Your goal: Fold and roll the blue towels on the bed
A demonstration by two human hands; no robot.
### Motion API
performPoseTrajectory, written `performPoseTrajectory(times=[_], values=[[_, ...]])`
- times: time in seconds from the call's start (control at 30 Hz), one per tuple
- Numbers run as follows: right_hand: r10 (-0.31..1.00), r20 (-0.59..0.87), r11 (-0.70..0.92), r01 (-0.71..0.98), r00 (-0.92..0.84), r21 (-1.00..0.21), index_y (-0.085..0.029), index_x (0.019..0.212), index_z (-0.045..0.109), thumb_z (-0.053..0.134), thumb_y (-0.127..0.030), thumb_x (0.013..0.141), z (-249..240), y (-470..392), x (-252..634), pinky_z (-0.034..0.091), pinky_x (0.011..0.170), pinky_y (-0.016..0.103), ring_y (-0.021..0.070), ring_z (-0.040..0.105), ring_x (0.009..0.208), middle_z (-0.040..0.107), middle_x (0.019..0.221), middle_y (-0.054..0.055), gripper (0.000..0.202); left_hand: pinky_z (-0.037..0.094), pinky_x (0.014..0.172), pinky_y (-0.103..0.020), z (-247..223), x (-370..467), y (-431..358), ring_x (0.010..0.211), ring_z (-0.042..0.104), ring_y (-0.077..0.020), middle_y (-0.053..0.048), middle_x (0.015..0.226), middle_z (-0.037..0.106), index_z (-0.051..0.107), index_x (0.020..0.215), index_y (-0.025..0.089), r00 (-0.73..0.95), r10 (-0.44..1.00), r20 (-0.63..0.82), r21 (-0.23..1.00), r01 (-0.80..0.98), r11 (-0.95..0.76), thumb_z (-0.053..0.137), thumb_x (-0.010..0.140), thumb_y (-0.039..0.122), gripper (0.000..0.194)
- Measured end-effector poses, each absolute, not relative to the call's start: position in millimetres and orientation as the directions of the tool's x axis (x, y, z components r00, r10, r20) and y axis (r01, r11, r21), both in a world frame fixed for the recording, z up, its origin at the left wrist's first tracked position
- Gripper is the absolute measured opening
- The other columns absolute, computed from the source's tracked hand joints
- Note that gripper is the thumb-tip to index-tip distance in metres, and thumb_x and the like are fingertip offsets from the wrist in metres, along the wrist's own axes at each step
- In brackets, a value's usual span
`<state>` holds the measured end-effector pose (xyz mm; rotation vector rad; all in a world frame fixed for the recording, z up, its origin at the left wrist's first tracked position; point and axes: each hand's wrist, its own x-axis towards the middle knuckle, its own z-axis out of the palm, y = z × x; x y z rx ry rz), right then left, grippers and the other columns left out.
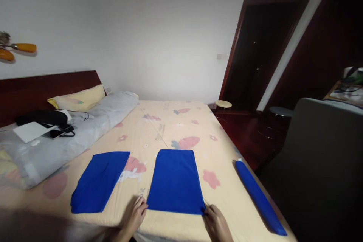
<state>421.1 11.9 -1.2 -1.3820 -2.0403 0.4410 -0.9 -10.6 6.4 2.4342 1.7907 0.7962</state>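
A blue cloth (176, 181), folded into a flat rectangle, lies on the bed in front of me. My left hand (138, 211) pinches its near left corner. At the near right corner, my right hand (216, 220) has its fingers closed on the cloth's edge. Another flat blue cloth (100, 181) rests to the left, touched by neither hand. On the right, a long, narrow blue roll (259, 196) lies near the bed's side edge.
The bed (170, 124) has a patterned cream sheet. A grey quilt (93, 128), a yellow pillow (82, 98), a white flat object (31, 131) and black items are at the left. Stools (223, 104) and a dark chair back (326, 166) stand beyond the right edge.
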Motion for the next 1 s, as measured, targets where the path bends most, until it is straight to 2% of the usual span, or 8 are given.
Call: performPoseTrajectory(times=[0.13,0.33,0.5,0.6,0.67,0.77,0.87,1.0], values=[[0.906,0.329,0.411,0.733,-0.265,-0.541,-0.021,0.087,0.069,0.046,-0.031,0.089,-17,1,428,0.050,0.071,0.028,0.0194,0.061,0.080,0.062,0.084,0.008,0.025,0.051,0.074,-0.028,12,-2,-29,0.082,0.060,-0.0165,-0.005,0.083,0.059,0.066,0.079,0.019,0.293,0.879,0.376,0.215,0.895,-0.390,0.044,0.081,0.001,0.029],[0.906,0.245,0.422,0.749,-0.345,-0.511,-0.020,0.085,0.068,0.044,-0.033,0.092,-9,-9,433,0.050,0.072,0.030,0.0196,0.061,0.080,0.063,0.085,0.009,0.029,0.050,0.078,-0.027,16,-3,-39,0.086,0.059,-0.0155,-0.004,0.085,0.060,0.066,0.080,0.021,0.322,0.869,0.375,0.207,0.885,-0.417,0.044,0.083,0.003,0.029],[0.895,0.252,0.447,0.751,-0.369,-0.486,-0.022,0.088,0.067,0.047,-0.042,0.091,0,-4,431,0.051,0.083,0.038,0.0232,0.060,0.093,0.062,0.102,0.011,0.028,0.046,0.098,-0.042,21,-2,-37,0.106,0.058,-0.0238,-0.005,0.108,0.064,0.067,0.084,0.023,0.326,0.896,0.302,0.175,0.905,-0.389,0.055,0.075,0.013,0.018],[0.907,0.316,0.406,0.784,-0.280,-0.470,-0.021,0.099,0.068,0.038,-0.045,0.095,2,11,403,0.050,0.092,0.042,0.0254,0.060,0.103,0.062,0.115,0.014,0.038,0.044,0.102,-0.044,27,22,-24,0.113,0.057,-0.0253,-0.006,0.119,0.064,0.068,0.104,0.024,0.302,0.914,0.272,0.168,0.920,-0.354,0.051,0.085,0.025,0.025],[0.914,0.291,0.391,0.802,-0.282,-0.450,-0.021,0.121,0.063,0.032,-0.046,0.097,5,21,373,0.046,0.101,0.045,0.0267,0.055,0.118,0.057,0.131,0.013,0.046,0.045,0.103,-0.039,25,48,-10,0.120,0.055,-0.0227,-0.006,0.131,0.059,0.059,0.128,0.024,0.283,0.921,0.269,0.160,0.930,-0.332,0.039,0.094,0.030,0.040],[0.887,0.170,0.459,0.783,-0.429,-0.420,-0.026,0.150,0.031,0.026,-0.050,0.098,10,30,330,0.034,0.113,0.049,0.0260,0.033,0.140,0.031,0.154,0.006,0.057,0.040,0.109,-0.037,11,89,7,0.137,0.039,-0.0206,-0.005,0.151,0.038,0.026,0.152,0.021,0.281,0.921,0.268,0.127,0.938,-0.323,0.028,0.099,0.032,0.054],[0.862,0.068,0.488,0.785,-0.503,-0.382,-0.029,0.153,0.016,0.024,-0.053,0.098,9,33,312,0.025,0.116,0.052,0.0248,0.018,0.146,0.015,0.158,0.002,0.060,0.037,0.111,-0.043,-12,110,15,0.141,0.031,-0.0224,-0.006,0.155,0.027,0.004,0.153,0.020,0.271,0.929,0.250,0.080,0.951,-0.299,0.027,0.099,0.035,0.060],[0.886,0.065,0.454,0.830,-0.459,-0.325,-0.035,0.151,0.014,0.025,-0.055,0.097,0,39,322,0.025,0.116,0.054,0.0255,0.017,0.145,0.013,0.157,0.000,0.058,0.035,0.112,-0.046,-29,107,20,0.142,0.030,-0.0220,-0.003,0.156,0.023,-0.002,0.152,0.023,0.266,0.931,0.251,0.042,0.958,-0.284,0.026,0.100,0.041,0.062]])
